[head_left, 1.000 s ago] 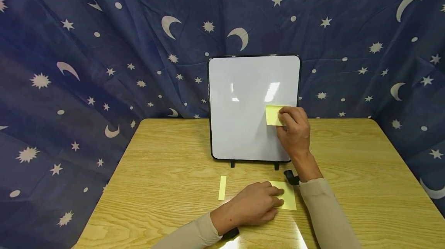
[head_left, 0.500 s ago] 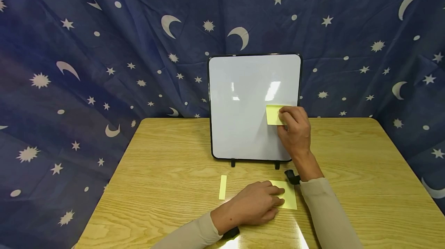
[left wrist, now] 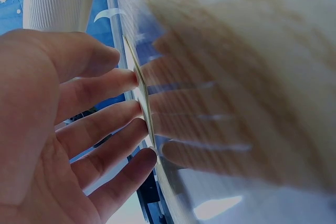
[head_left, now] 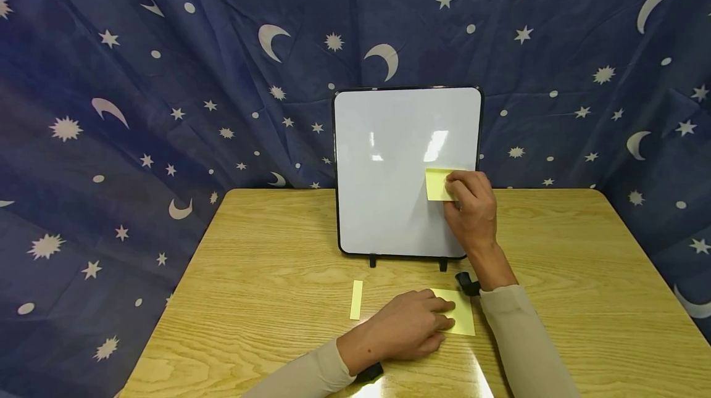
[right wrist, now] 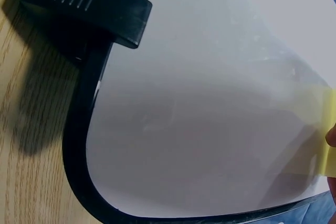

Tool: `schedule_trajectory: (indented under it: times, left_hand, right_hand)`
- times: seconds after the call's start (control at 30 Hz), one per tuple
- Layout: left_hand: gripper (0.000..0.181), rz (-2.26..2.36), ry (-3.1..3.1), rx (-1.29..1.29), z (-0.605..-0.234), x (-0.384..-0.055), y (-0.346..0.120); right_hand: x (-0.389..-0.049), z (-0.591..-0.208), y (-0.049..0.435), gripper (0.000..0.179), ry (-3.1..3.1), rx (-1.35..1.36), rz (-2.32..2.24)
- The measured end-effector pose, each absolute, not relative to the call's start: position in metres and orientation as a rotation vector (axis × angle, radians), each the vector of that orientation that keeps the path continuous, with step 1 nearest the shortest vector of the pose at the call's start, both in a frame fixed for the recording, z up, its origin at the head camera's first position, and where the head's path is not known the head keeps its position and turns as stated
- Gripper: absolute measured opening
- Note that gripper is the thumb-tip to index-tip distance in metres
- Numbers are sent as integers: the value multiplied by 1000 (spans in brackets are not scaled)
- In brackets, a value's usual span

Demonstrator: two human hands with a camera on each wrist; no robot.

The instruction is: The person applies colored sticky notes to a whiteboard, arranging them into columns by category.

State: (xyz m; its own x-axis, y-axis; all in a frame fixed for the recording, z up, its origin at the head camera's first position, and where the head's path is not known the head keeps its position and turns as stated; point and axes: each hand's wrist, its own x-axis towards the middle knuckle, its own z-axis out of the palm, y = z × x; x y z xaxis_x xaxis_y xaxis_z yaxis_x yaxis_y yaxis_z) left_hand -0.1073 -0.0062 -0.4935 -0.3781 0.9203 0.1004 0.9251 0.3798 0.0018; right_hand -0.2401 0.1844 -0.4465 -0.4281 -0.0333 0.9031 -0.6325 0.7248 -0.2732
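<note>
Against the right half of the whiteboard point(head_left: 383, 207), a yellow sticky note point(head_left: 436, 185) is pinched between the fingers and thumb of my right hand point(head_left: 473, 207). The right wrist view shows the note's edge point(right wrist: 328, 129) and parts of two fingertips at the far right. Down on the table, my left hand point(head_left: 405, 324) rests with its fingertips on a larger yellow square of sticky notes point(head_left: 462, 313), partly covering it. From the left wrist view, the fingers of the left hand point(left wrist: 94, 124) are spread and lightly bent, touching the edge-on paper point(left wrist: 146, 95).
A narrow yellow paper strip point(head_left: 356, 300) lies on the wooden table point(head_left: 250, 274), left of the square. Black feet point(head_left: 373, 261) hold up the board. A dark blue curtain point(head_left: 166, 108) with moons and stars hangs behind.
</note>
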Motion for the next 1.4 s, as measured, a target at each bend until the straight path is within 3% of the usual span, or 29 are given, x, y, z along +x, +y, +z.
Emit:
schedule_trajectory:
  times: [0.9, 1.4]
  left_hand:
    - [29, -81, -2558, -1694, -495, -107, -6]
    - [30, -78, -2551, -1691, -494, -106, -7]
  right_hand:
    - [-237, -451, 188, 15, -1951, 521, 712]
    - [-231, -455, 196, 25, -1954, 622, 707]
